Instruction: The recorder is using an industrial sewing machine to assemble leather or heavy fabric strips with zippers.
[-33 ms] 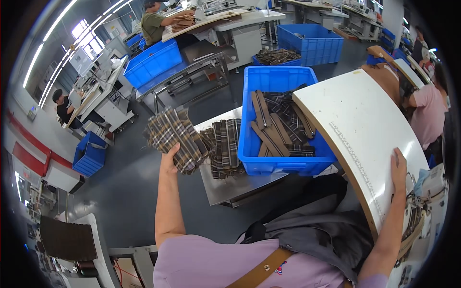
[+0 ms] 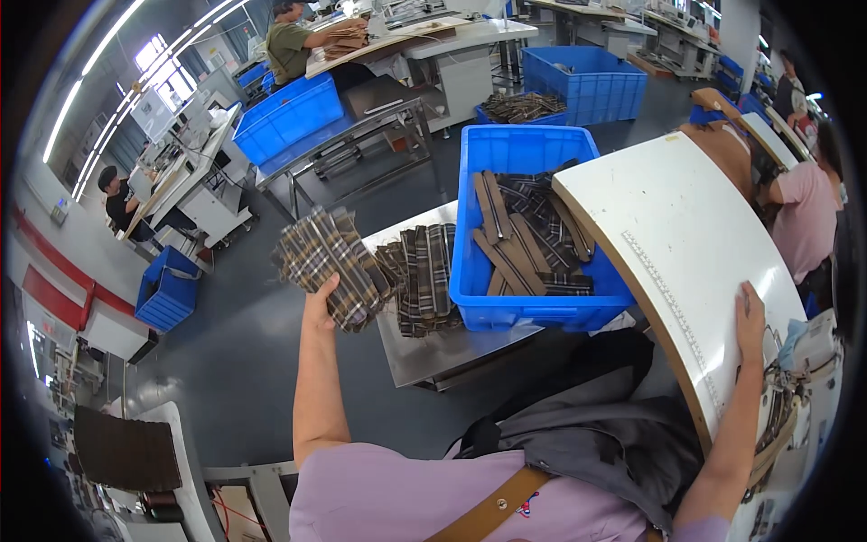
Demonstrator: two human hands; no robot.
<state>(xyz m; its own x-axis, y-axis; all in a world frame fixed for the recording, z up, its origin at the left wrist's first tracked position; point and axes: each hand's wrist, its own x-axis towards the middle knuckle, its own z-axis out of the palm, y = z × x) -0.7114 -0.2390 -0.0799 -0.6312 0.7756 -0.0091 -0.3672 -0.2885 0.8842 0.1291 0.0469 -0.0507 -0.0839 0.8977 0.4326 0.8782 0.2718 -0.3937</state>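
Note:
My left hand (image 2: 321, 301) holds up a stack of brown plaid fabric pieces (image 2: 332, 257) with frayed edges, thumb pressed on them. Behind it, more plaid pieces (image 2: 424, 280) lie piled on a steel table (image 2: 424, 361). Beside that pile, a blue bin (image 2: 542, 312) holds plaid fabric and brown strips (image 2: 510, 248) with dark lines. My right hand (image 2: 749, 321) lies with fingers stretched out on a white tabletop (image 2: 650, 190) at the right, which has a ruler strip (image 2: 668, 316) along it.
Co-workers sit at the back (image 2: 289, 59), left (image 2: 117, 199) and right (image 2: 808, 203). Other blue bins (image 2: 284, 117) stand behind and at left (image 2: 167, 289). A sewing machine (image 2: 804, 361) is near my right arm. Dark grey cloth (image 2: 569, 425) is at my front.
My left hand and the stack in it have dropped very slightly. My right hand stays on the white tabletop.

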